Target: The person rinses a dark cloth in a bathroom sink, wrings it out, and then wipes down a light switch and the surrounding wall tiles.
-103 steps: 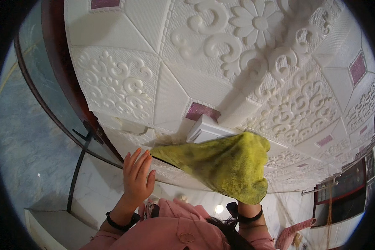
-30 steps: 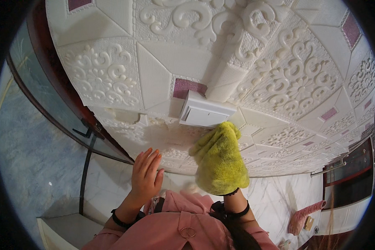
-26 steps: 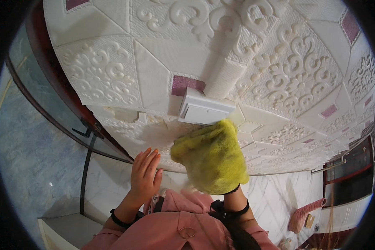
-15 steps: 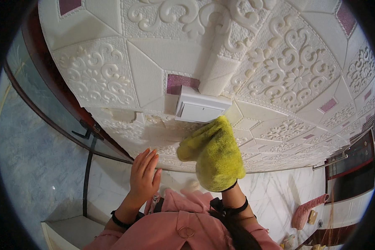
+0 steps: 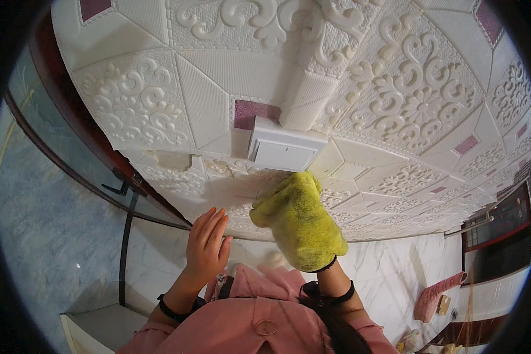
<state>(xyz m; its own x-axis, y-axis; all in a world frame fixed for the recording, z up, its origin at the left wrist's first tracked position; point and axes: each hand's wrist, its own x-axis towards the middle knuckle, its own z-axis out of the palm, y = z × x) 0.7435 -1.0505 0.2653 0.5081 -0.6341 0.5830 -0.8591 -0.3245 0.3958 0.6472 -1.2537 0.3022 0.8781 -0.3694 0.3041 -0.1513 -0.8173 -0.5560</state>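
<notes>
A yellow-green cloth (image 5: 304,227) is draped over my right hand, whose wrist (image 5: 335,278) emerges from its lower end. The fingers are hidden under the fabric. Its upper end is against or very near the patterned white wall (image 5: 218,127), just below a white light switch (image 5: 284,148); actual contact cannot be made out. My left hand (image 5: 205,251) is held up near the wall to the left of the cloth, fingers extended and nothing in it. Below the switch and to its left, part of the wall covering (image 5: 168,159) looks torn.
On the left stands a glass door with a dark red-brown frame (image 5: 91,112) and a black handle (image 5: 117,184). A white box-like piece (image 5: 103,321) is at lower left. Pink slippers or a similar pink item (image 5: 433,298) lie on the marble-look floor at right, near a dark-fronted cabinet (image 5: 498,221).
The cloth's raised peak has dropped from the switch's lower edge and bunched up to the left. My left hand has barely shifted.
</notes>
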